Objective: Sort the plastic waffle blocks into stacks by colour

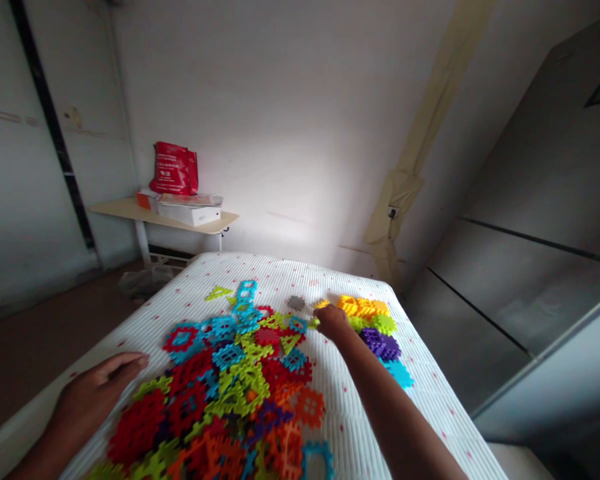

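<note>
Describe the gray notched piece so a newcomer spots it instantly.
On the white cloth, find the right hand. Just left of it, near the far end of the multicoloured heap, lies the gray notched piece; it's dull, neighbouring pieces are bright.

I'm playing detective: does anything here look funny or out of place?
Yes: one gray piece lies alone just beyond the messy pile, apart from the color-sorted stacks. It's odd because no other gray piece shows.
</note>
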A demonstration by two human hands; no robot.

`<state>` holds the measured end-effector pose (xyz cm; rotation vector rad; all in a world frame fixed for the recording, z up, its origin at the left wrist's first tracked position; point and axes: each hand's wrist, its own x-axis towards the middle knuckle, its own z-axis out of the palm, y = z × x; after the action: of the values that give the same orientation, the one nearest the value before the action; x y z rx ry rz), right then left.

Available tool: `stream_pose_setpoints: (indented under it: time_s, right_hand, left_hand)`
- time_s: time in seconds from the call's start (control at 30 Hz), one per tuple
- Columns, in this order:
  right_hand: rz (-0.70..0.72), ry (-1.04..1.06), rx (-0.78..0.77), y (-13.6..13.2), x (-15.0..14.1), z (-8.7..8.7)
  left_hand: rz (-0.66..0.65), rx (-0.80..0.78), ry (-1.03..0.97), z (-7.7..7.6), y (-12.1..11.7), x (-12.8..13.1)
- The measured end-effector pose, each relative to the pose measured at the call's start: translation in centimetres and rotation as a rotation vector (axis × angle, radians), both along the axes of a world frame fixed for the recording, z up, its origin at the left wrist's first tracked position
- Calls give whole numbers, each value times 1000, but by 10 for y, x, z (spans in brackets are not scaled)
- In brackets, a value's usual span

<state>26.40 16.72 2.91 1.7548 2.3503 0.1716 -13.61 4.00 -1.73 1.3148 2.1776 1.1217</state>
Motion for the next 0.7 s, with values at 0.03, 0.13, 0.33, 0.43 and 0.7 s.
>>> stream_pose_setpoints:
  time_s: [0.03, 0.13, 0.33, 0.43, 0.7]
  right_hand:
    - [7, 2, 0, -1, -2, 1]
    - [23, 10, 7, -3, -8, 4]
    - [-13, 11, 28, -1, -10, 6]
    - [-26, 9, 22, -1, -4, 3]
    - [-7, 25, 24, 0, 0, -3]
  left_hand:
    - [1, 1, 4, 0, 0, 0]
    - [1, 18, 10, 0, -1, 1]
    - [21, -8, 6, 4, -2, 6]
    - [10, -13, 21, 3, -2, 4]
    - [-22, 29, 91, -4, 0, 0]
